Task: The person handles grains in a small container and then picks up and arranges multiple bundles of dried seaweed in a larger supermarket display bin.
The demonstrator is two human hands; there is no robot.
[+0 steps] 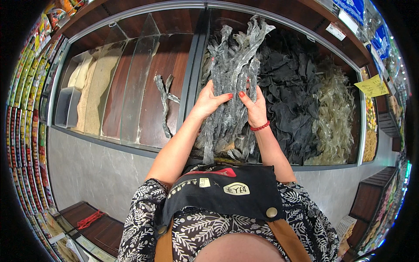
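Note:
A bundle of long, grey, wrinkled dried kelp strips [234, 72] lies between my two hands above the bin. My left hand [209, 100] grips its left side, thumb across the front and fingers hidden behind. My right hand [255, 106], with a red bead bracelet [260, 126] at the wrist, holds the right side the same way. More grey strips lie beneath the bundle. Beside them on the right is a heap of black dried seaweed [291, 95]. Farther right is a pile of pale, translucent dried strands [335, 114].
A dark divider [195, 62] separates the left bin, where a few kelp strips [163, 101] lie on wood. Upright glass panes [131, 85] stand there, beside grain-like goods [98, 85] and a plastic tub [68, 106]. A metal-edged wooden shelf [281, 8] runs along the far side.

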